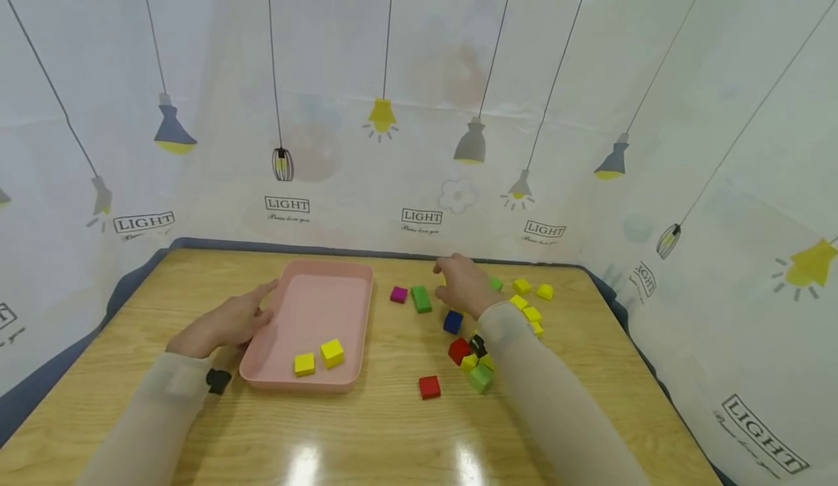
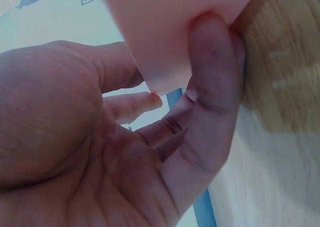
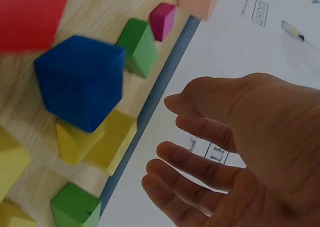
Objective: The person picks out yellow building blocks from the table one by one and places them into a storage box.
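My left hand (image 1: 225, 322) holds the left side of a pink tray (image 1: 366, 289), its fingers at the rim. In the left wrist view, a fingertip (image 2: 210, 32) presses the tray's outer wall. Two yellow blocks, one flat (image 1: 304, 364) and one taller (image 1: 332, 353), lie inside near the front. My right hand (image 1: 465, 282) hovers over the far part of the scattered blocks, its fingers loosely bent around nothing. Close by are a blue cube (image 3: 80, 82), yellow blocks (image 3: 112, 142) and a green block (image 1: 421, 299). In the head view, the hand and sleeve hide some blocks.
A magenta block (image 1: 398, 295) lies right of the tray. Nearer the front are a flat red block (image 1: 429, 387), a red cube (image 1: 460, 351) and a light green block (image 1: 481, 378). Several yellow blocks (image 1: 532, 315) lie right of the right forearm. A printed curtain (image 1: 419, 158) surrounds the wooden table (image 1: 366, 442).
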A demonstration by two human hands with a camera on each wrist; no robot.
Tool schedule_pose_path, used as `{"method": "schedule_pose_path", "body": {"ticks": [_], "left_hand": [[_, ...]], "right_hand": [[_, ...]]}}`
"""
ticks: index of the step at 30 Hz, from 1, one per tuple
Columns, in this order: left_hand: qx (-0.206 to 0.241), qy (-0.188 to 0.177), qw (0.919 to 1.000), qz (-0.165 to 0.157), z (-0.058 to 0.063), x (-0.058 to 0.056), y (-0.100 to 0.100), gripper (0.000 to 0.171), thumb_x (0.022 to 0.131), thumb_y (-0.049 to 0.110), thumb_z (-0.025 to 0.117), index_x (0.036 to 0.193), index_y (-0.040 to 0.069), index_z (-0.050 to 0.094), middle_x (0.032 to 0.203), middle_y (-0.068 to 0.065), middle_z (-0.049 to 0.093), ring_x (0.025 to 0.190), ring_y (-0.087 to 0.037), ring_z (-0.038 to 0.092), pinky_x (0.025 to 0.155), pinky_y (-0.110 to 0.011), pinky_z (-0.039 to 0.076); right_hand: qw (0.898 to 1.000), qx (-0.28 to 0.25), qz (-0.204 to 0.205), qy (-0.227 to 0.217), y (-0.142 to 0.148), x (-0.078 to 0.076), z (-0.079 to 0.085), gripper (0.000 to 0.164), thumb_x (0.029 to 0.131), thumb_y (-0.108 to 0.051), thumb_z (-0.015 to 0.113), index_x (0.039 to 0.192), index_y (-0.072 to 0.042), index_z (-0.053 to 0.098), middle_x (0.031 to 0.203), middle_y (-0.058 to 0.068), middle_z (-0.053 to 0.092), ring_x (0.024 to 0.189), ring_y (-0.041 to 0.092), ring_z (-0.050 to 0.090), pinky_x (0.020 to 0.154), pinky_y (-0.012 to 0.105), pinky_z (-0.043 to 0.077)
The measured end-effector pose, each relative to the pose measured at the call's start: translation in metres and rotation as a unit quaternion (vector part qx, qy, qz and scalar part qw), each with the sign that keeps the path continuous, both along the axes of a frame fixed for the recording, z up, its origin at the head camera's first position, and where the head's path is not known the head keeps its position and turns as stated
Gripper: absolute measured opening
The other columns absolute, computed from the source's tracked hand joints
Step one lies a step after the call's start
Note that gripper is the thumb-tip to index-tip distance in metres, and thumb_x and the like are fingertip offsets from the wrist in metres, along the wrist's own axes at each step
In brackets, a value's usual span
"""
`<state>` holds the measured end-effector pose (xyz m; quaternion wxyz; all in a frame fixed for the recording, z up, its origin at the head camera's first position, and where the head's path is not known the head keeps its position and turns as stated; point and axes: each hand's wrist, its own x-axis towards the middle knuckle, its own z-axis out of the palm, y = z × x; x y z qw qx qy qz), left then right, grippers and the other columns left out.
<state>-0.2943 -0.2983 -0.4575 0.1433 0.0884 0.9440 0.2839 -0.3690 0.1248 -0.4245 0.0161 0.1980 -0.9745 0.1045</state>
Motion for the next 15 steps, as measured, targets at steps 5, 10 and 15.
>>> {"method": "schedule_pose_path", "body": {"ticks": [5,10,15], "left_hand": [[-0.002,-0.002,1.0,0.002,0.0,0.0,0.001,0.067,0.107,0.018,0.047,0.162,0.009,0.011,0.072,-0.007,0.052,0.056,-0.018,0.052,0.054,-0.032,0.045],[-0.005,0.0,1.0,0.0,0.002,0.001,0.002,0.066,0.107,0.018,0.047,0.161,0.008,0.011,0.073,-0.007,0.052,0.057,-0.018,0.053,0.055,-0.033,0.044],[-0.005,-0.001,1.0,0.003,0.002,0.002,0.003,0.066,0.107,0.018,0.048,0.161,0.008,0.011,0.074,-0.007,0.052,0.058,-0.018,0.054,0.055,-0.032,0.045]], "right_hand": [[0.999,-0.005,-0.024,-0.029,0.011,-0.006,-0.006,0.045,0.091,-0.019,0.073,0.133,-0.007,0.061,0.128,0.008,0.06,0.117,0.026,0.055,0.099,0.044,0.045],[0.998,0.007,-0.032,-0.051,0.018,-0.01,-0.011,0.047,0.093,-0.019,0.072,0.137,-0.008,0.059,0.136,0.008,0.058,0.124,0.029,0.053,0.103,0.046,0.043],[0.997,0.013,-0.031,-0.066,0.021,-0.012,-0.013,0.046,0.093,-0.013,0.07,0.137,-0.008,0.059,0.137,0.008,0.058,0.125,0.029,0.053,0.103,0.046,0.043]]}}
